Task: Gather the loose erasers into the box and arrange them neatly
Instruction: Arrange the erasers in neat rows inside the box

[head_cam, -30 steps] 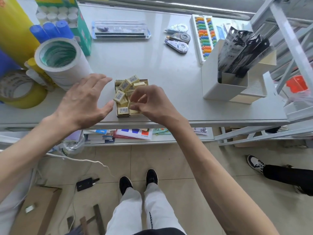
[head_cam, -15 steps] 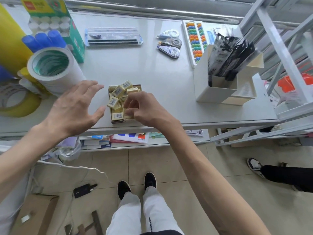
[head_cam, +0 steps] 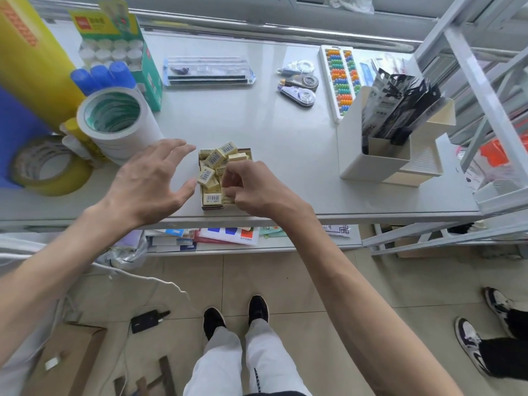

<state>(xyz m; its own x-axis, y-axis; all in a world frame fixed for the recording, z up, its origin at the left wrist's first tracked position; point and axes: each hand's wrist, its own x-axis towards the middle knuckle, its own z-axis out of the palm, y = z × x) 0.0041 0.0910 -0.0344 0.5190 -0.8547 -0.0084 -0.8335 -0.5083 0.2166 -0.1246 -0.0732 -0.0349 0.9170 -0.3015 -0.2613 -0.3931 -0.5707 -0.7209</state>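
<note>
Cardboard box (head_cam: pixel 213 207): small, brown and open-topped. It sits near the front edge of the pale grey worktop (head_cam: pixel 257 130), at the centre of the frame, between our two hands.
Erasers (head_cam: pixel 206 175): pale yellow blocks with barcode labels, all in the box or heaped on it. Several lie tilted and crosswise on top instead of in rows. We see none loose on the worktop.
Right hand (head_cam: pixel 257 190): it reaches in from the lower right, over the near right part of the box. Its fingers (head_cam: pixel 228 178) are curled together, tips pinched on one of the erasers, which they mostly hide. We judge the pinch is for turning that piece and seating it flat.
Left hand (head_cam: pixel 148 184): it hovers just left of the box, palm down, fingers straight and spread apart, holding nothing. The thumb is close to the box's left wall; we cannot tell whether it touches. We judge it is placed there to steady the box or stop pieces sliding off.
Stage: gathering looks done. Tidying is under way, and the far half is a jumble.
Risk: the heap stands above the rim, so a nudge could tip pieces over the far side.
Surroundings: tape rolls (head_cam: pixel 114 118) at the left, correction tapes (head_cam: pixel 298 95) at upper centre, a white organiser (head_cam: pixel 371 164) with dark packets at the right.
</note>
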